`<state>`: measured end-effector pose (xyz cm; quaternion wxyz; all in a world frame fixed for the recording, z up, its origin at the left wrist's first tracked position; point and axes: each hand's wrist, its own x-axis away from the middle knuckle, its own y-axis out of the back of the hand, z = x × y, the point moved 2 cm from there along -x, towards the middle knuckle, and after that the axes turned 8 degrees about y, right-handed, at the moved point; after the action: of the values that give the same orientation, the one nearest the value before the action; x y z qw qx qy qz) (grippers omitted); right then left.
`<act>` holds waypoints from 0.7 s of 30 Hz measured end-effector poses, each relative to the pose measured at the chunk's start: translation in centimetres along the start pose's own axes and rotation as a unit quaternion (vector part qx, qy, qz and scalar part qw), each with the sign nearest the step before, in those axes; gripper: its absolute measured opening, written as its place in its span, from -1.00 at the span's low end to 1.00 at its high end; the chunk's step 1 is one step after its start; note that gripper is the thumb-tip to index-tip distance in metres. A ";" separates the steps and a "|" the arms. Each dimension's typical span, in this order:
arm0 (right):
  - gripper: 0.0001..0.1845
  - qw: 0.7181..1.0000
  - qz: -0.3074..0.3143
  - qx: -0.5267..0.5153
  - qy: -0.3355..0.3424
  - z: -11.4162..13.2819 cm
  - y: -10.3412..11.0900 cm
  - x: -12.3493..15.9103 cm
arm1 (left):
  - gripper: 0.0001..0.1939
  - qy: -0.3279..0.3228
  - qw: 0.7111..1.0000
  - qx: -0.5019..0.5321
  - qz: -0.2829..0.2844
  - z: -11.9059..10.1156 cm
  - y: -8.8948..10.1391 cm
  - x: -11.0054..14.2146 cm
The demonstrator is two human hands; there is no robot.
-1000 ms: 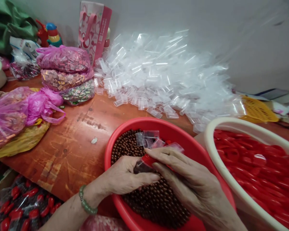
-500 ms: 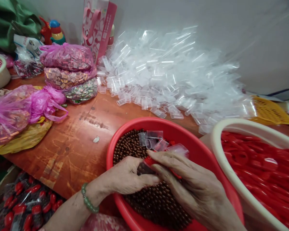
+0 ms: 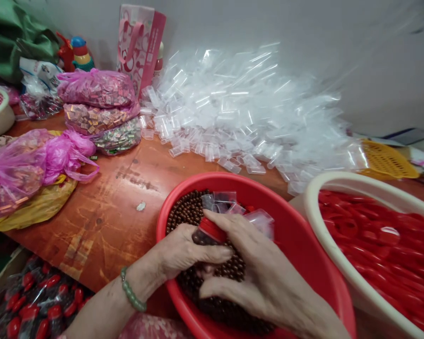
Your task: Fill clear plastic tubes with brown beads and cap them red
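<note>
My left hand (image 3: 187,252), with a green bead bracelet (image 3: 132,289) at the wrist, grips a small clear container (image 3: 200,237) of brown balls. A red cap (image 3: 212,229) sits on the container's end. The outstretched fingers of my right hand (image 3: 249,263) lie against the cap, and its thumb is spread away below. Both hands are over a red basin (image 3: 289,221) holding shiny brown balls (image 3: 185,212). Several clear plastic sleeves (image 3: 261,221) lie in the basin beyond my fingers. The lower end of the container is hidden by my left hand.
A cream basin (image 3: 313,200) of red plastic caps (image 3: 378,240) stands at right. Behind is a big heap of clear sleeves (image 3: 233,113). Pink bags (image 3: 99,89) of small pieces lie at left. Lower left, a box contains capped containers (image 3: 54,313). A yellow basket (image 3: 388,157) sits far right.
My right thumb has swung away from the container while the fingers stay on the cap. More of the red cap now shows. The whole view has shifted slightly.
</note>
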<state>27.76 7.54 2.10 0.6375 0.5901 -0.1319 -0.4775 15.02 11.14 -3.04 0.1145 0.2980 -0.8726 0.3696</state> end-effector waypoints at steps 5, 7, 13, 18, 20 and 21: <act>-0.35 0.997 -0.029 0.074 0.006 0.3 -1.8 0.0 | -0.43 0.016 0.999 0.037 0.009 -0.1 -0.1 -0.1; -0.39 0.994 -0.057 0.091 0.012 0.4 -2.0 -0.1 | -0.44 0.023 0.999 0.040 0.022 -0.1 -0.3 -0.1; -0.38 0.989 -0.066 0.117 0.062 0.6 -1.7 -0.4 | -0.42 0.019 0.995 0.094 0.033 0.3 -0.9 0.2; -0.37 0.987 -0.057 0.127 0.074 0.7 -1.7 -0.2 | -0.44 0.034 0.990 0.134 0.031 0.6 -1.0 0.4; -0.37 0.987 -0.060 0.129 0.073 0.9 -1.7 -0.2 | -0.44 0.036 0.989 0.141 0.039 0.6 -1.0 0.5; -0.38 0.987 -0.062 0.128 0.070 1.0 -1.7 -0.3 | -0.45 0.037 0.988 0.147 0.040 0.7 -0.9 0.5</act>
<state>26.11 7.39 0.99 0.5337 0.7055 -0.1099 -0.4531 15.19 9.94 -2.76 0.0865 0.2627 -0.8153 0.5086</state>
